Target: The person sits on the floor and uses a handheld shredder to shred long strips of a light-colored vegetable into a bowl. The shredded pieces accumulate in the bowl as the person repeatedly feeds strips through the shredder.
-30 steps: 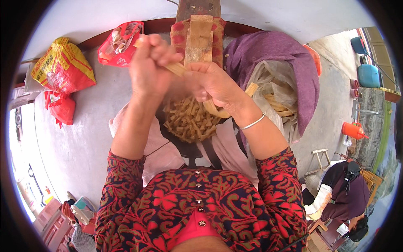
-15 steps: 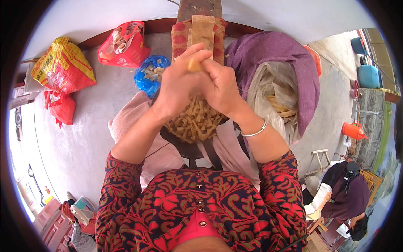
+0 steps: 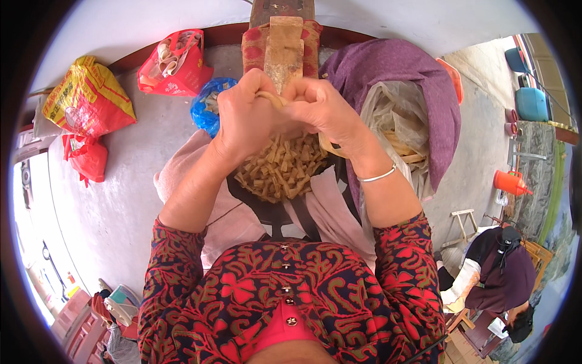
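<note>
Your left hand (image 3: pixel 245 118) and right hand (image 3: pixel 321 109) meet fingertip to fingertip, both pinched tight on one pale straw strip (image 3: pixel 267 97) above the woven straw piece (image 3: pixel 282 167) resting in your lap. Keep the strip flat and taut as you tuck it, so the weave stays even. Beneath lies a pink cloth (image 3: pixel 182 182); ahead stands a wooden block (image 3: pixel 285 45). On the concrete floor (image 3: pixel 121 200) sit a blue bag (image 3: pixel 206 106), red bag (image 3: pixel 176 64) and yellow sack (image 3: pixel 88 100).
</note>
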Available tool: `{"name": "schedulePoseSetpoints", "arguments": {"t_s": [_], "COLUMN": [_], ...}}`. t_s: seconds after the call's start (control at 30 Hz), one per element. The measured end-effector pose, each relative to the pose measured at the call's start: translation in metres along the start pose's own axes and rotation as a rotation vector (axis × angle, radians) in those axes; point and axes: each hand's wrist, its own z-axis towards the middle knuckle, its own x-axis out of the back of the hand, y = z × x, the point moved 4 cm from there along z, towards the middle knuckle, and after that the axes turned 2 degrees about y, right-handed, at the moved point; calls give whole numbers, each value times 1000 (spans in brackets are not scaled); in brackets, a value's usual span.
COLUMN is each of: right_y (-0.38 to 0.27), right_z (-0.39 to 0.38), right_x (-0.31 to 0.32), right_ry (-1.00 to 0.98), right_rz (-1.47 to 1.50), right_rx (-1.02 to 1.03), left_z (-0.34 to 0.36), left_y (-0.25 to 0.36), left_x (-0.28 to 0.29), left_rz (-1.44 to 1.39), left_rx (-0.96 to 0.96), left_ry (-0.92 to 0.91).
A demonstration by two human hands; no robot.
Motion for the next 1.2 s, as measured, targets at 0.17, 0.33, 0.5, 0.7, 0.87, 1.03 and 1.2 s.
{"name": "schedulePoseSetpoints", "arguments": {"t_s": [0.17,0.33,0.5,0.7,0.87,1.03,1.2], "right_y": [-7,3,-3,-3,-27,-21,-12], "right_z": [-2,-1,-1,-4,-16,-15,-7], "right_x": [-1,5,4,2,23,41,25], "right_ry": [12,-204,5,-25,49,-29,-23], "right_rz": [-59,425,291,275,41,37,-160], "right_rx": [139,-14,35,76,234,241,208], "left_z": [4,8,12,9,8,13,14], "left_y": [-24,-20,-12,-25,-25,-30,-15], "left_x": [-4,3,7,0,15,25,18], "left_rz": [-471,-34,-127,-548,-1286,-812,-108], "left_rx": [493,269,11,339,380,278,-32], "left_ry": [-112,-32,-171,-499,-504,-556,-423]}}
